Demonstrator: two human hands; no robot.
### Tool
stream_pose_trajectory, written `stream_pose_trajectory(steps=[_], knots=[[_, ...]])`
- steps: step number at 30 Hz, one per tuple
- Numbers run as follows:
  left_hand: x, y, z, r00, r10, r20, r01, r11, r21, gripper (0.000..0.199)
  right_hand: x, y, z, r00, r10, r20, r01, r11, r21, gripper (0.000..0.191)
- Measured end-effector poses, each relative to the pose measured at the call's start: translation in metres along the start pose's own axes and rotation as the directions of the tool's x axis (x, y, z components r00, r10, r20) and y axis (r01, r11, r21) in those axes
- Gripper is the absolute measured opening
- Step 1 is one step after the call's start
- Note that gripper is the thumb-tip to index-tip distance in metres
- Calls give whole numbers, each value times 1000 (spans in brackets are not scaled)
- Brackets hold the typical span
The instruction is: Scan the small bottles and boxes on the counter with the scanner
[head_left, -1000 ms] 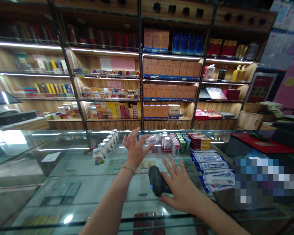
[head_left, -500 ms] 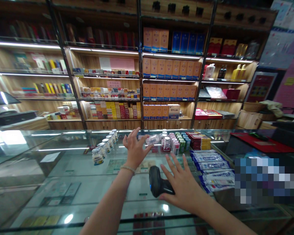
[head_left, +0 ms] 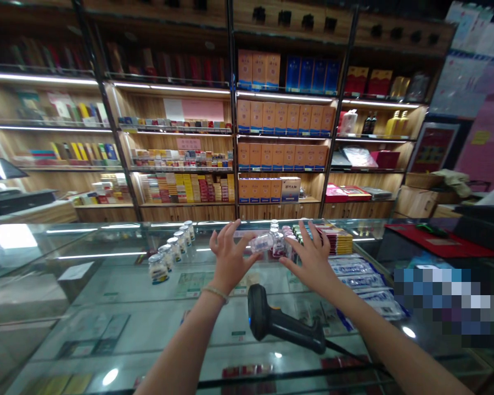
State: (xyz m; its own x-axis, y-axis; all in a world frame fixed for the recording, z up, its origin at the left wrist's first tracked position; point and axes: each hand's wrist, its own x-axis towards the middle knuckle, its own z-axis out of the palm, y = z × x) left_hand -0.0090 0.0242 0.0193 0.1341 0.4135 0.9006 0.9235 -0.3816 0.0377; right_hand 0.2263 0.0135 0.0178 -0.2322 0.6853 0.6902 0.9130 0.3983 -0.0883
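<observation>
several jars (head_left: 174, 249) stand left of the scanner (head_left: 262, 315), packets (head_left: 360, 281) right. left hand (head_left: 230, 264) pinches a bottle (head_left: 262, 243); right hand (head_left: 313, 266) splays.

Surface (head_left: 135, 307): was glass
Left jars (head_left: 175, 249): stood in a row
Scanner (head_left: 288, 325): lay before me
Packets (head_left: 360, 281): lay flat

The head view looks forward and down across the near glass counter (head_left: 156, 307). It faces shelving (head_left: 144, 107) well beyond, whose dim upper left seems blurred.
</observation>
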Motion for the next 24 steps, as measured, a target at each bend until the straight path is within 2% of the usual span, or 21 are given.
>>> stream_pose_trajectory(steps=[7,12,19,24], knots=[[0,5,0,995,68,-68,-69,997,-17,39,28,4,13,995,73,63,-83,981,176,42],[1,7,1,995,69,-68,-71,997,-21,40,36,9,18,993,110,43,-118,949,292,43],[4,16,-3,994,34,103,-33,999,-9,40,32,18,18,996,78,30,-84,941,329,38],[6,19,-3,963,8,269,11,998,-68,60,31,25,8,1000,8,-17,-2,957,289,35]])
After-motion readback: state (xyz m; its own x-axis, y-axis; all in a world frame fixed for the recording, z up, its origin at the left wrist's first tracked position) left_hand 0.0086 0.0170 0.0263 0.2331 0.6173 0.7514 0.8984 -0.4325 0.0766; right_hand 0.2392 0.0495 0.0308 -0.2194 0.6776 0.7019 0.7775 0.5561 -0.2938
